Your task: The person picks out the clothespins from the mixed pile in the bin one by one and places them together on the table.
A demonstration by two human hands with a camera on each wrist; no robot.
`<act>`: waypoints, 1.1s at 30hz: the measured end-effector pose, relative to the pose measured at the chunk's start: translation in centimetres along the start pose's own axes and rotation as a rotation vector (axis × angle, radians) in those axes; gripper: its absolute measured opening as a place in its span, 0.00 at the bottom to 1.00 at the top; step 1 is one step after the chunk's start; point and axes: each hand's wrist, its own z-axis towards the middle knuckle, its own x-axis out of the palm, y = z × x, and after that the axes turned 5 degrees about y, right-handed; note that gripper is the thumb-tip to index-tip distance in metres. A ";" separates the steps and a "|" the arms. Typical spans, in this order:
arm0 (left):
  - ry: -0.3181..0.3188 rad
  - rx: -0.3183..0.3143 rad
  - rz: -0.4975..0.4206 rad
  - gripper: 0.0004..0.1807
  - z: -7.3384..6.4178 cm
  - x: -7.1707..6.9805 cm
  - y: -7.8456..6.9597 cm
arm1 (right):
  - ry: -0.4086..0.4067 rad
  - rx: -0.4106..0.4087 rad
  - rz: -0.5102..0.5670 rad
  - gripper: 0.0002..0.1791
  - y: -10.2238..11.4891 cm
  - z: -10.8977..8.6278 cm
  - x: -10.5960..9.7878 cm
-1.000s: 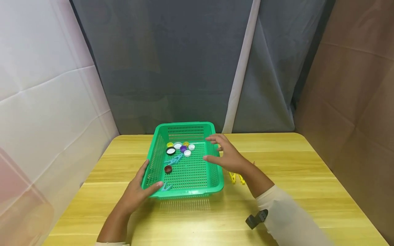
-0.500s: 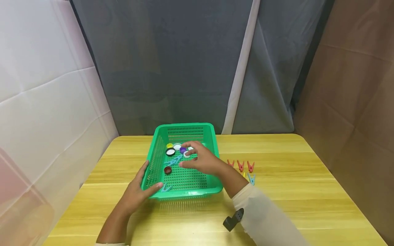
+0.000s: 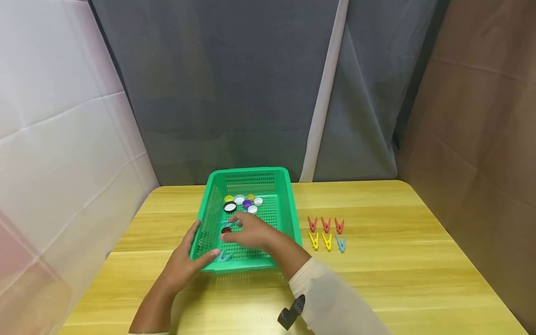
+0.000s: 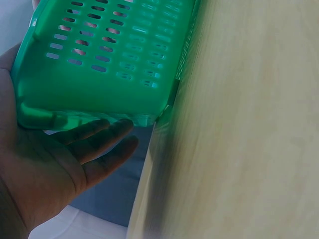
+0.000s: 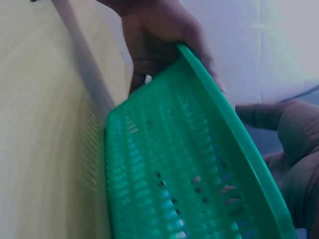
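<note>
A green perforated plastic basket stands on the table. My left hand grips its near left corner, thumb over the rim and fingers against the outside, as the left wrist view shows. My right hand reaches inside the basket, thumb and forefinger spread apart beside a dark red bottle cap. A light blue clothespin lies there too, partly hidden by this hand. Another blue clothespin sits in the near left corner by my left thumb. In the right wrist view the basket wall covers the right fingertips.
Several bottle caps, among them a purple cap and a black-rimmed cap, lie toward the basket's far end. Right of the basket, red clothespins form a row above yellow clothespins and a blue clothespin.
My right hand has moved left and nearer, from above the basket's right side to beside the dark red cap. The clothespins on the table have come into sight. My left hand stays on the basket.
</note>
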 end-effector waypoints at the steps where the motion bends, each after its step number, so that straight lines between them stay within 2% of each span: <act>1: -0.001 0.002 0.005 0.58 0.0 0.0 0.0 | 0.002 0.013 -0.007 0.33 0.2 0.1 0.3; 5: 0.006 0.018 0.010 0.58 0.1 -0.1 0.1 | 0.036 0.037 -0.062 0.29 0.6 0.2 1.2; 10: 0.011 0.012 0.014 0.58 0.2 0.1 0.3 | 0.111 0.073 -0.134 0.36 0.8 0.5 1.6; 22: 0.008 0.009 0.044 0.58 -0.1 0.0 0.1 | 0.219 0.171 -0.053 0.40 0.4 1.2 2.3; 27: -0.001 0.029 0.059 0.57 0.1 0.0 0.2 | 0.232 0.182 -0.084 0.33 0.5 1.5 2.5; 30: -0.014 0.047 0.078 0.57 0.1 -0.1 0.3 | 0.220 0.162 -0.157 0.26 0.5 1.7 2.6; 33: -0.019 0.060 0.088 0.56 0.1 -0.1 0.4 | 0.212 0.154 -0.236 0.23 0.4 1.9 2.8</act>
